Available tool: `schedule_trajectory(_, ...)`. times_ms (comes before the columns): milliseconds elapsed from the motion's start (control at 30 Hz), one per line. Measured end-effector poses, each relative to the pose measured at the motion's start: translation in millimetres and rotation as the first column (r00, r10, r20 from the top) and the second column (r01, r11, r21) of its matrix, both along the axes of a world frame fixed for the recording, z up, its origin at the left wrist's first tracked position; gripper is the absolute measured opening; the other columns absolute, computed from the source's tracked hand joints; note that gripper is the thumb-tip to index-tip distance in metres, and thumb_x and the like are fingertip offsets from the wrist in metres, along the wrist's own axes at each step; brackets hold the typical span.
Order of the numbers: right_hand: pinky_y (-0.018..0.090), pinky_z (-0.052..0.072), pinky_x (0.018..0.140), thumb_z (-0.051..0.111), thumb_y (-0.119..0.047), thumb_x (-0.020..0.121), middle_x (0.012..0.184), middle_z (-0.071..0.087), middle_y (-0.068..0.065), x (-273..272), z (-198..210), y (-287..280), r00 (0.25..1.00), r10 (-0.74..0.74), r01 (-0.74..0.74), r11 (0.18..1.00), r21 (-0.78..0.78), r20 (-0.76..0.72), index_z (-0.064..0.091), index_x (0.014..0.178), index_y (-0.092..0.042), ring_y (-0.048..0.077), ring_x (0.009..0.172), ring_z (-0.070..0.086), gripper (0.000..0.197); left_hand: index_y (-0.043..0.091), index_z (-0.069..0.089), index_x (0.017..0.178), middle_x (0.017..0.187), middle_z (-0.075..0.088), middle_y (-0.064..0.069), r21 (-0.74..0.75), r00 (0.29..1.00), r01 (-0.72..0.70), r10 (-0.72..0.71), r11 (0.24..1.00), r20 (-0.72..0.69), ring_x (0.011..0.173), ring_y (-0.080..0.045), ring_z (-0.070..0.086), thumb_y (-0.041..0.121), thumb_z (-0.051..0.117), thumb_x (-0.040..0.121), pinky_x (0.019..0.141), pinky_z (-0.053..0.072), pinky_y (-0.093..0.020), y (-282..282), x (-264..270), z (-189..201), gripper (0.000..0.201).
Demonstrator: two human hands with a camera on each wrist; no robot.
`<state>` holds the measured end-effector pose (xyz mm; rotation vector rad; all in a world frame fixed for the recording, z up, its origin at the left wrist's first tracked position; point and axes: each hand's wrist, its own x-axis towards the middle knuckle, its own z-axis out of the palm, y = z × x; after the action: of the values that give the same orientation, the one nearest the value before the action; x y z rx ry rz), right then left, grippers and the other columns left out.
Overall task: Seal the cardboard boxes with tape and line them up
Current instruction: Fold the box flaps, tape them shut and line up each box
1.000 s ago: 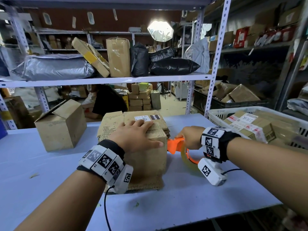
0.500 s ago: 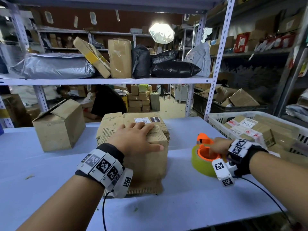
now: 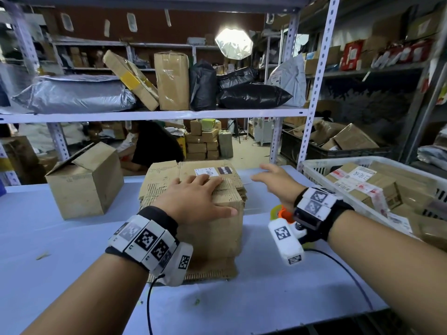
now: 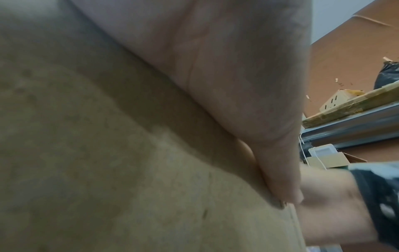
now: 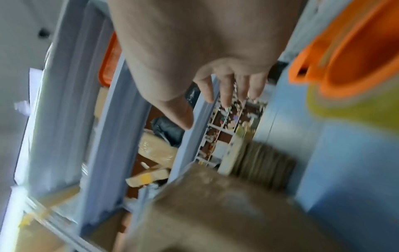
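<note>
Cardboard box under flat left hand; right hand spread, empty.

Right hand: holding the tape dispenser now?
No. The right hand reaches forward with fingers spread, empty; the tape dispenser sits on the table beneath the wrist.

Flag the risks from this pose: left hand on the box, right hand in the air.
1. The tape dispenser sits directly under the right wrist; a dropped forearm or its cable could knock it.
2. The left hand presses the box with flat fingers, no grip, so it could slide on the loose flattened cardboard beneath.
3. The right hand is open and empty; sealing may stall.
</note>
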<state>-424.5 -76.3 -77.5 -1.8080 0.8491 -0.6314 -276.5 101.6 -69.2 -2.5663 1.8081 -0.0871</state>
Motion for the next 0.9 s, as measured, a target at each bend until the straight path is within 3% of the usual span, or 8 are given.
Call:
schedule_trajectory(67,0.037,0.044,0.104,0.057,-0.039,0.098,0.145,0.051,0.007,22,3,26,0.970,0.160,-0.200,0.952,0.233,0.182,0.053,0.136,-0.015,0.012,0.119,0.058,0.045,0.039,0.010,0.158,0.165,0.020,0.004,0.005,1.000,-0.006,0.006,1.000,0.013,0.151,-0.027,0.018,0.095,0.028,0.074,0.121,0.014,-0.055,0,-3,0,0.102)
schedule_trajectory(167,0.043,0.053,0.091,0.052,-0.048,0.098,0.128,0.062,0.012,55,-5,50,0.927,0.187,-0.333,0.812,0.480,0.326,0.054,0.135,-0.011,0.028,0.109,0.065,0.052,0.037,0.010,0.158,0.165,0.020,0.003,-0.007,1.000,-0.012,0.012,1.000,0.025,0.150,-0.027,0.018,0.093,0.029,0.076,0.121,0.014,-0.055,1,-5,0,0.102)
schedule_trajectory(233,0.041,0.057,0.079,0.052,-0.042,0.100,0.120,0.066,0.015,64,-16,53,0.912,0.089,-0.311,0.786,0.534,0.400,0.051,0.140,-0.014,0.031,0.095,0.069,0.050,0.036,0.009,0.158,0.165,0.020,0.002,-0.003,1.000,-0.007,0.007,1.000,0.015,0.151,-0.026,0.017,0.092,0.031,0.077,0.121,0.014,-0.055,2,-6,2,0.101)
schedule_trajectory(400,0.032,0.060,0.066,0.040,-0.049,0.102,0.090,0.075,0.014,58,-42,44,0.868,0.171,-0.451,0.666,0.594,0.467,0.082,0.095,-0.015,0.026,0.078,0.074,0.054,0.039,0.007,0.159,0.167,0.016,0.002,0.049,0.999,-0.001,0.003,0.999,-0.045,0.153,-0.025,0.011,0.087,0.028,0.084,0.122,0.008,-0.056,5,-7,8,0.092)
schedule_trajectory(600,0.039,0.054,0.082,0.044,-0.039,0.103,0.108,0.070,0.021,56,-41,45,0.887,0.168,-0.391,0.767,0.508,0.430,0.067,0.127,-0.012,0.032,0.093,0.069,0.043,0.043,0.011,0.158,0.169,0.008,0.006,0.059,0.968,-0.004,0.019,0.998,-0.249,0.155,-0.015,-0.002,0.069,0.014,0.099,0.122,-0.008,-0.054,7,-1,16,0.065)
schedule_trajectory(733,0.054,0.043,0.105,0.045,-0.032,0.105,0.129,0.063,0.021,52,-35,48,0.934,0.177,-0.284,0.894,0.348,0.309,0.056,0.134,-0.017,0.038,0.119,0.061,0.035,0.047,0.010,0.157,0.168,0.007,0.011,0.091,0.985,0.037,-0.021,0.995,-0.169,0.155,-0.017,0.001,0.059,0.017,0.104,0.123,-0.001,-0.049,9,14,13,0.054)
schedule_trajectory(833,0.048,0.050,0.096,0.042,-0.029,0.106,0.127,0.062,0.022,49,-27,51,0.944,0.218,-0.280,0.925,0.258,0.246,0.051,0.136,-0.015,0.032,0.107,0.062,0.034,0.044,0.007,0.158,0.168,0.006,0.008,0.115,0.994,-0.010,0.023,0.993,-0.110,0.155,-0.021,0.002,0.055,0.014,0.106,0.123,0.003,-0.052,16,29,9,0.054)
schedule_trajectory(900,0.026,0.055,0.072,0.040,-0.027,0.107,0.112,0.066,0.016,47,-23,52,0.948,0.242,-0.286,0.933,0.218,0.207,0.052,0.133,-0.011,0.022,0.090,0.064,0.033,0.040,0.007,0.159,0.168,0.005,0.009,0.106,0.993,-0.056,0.067,0.993,-0.100,0.155,-0.022,0.003,0.049,0.015,0.108,0.123,0.004,-0.052,20,38,6,0.053)
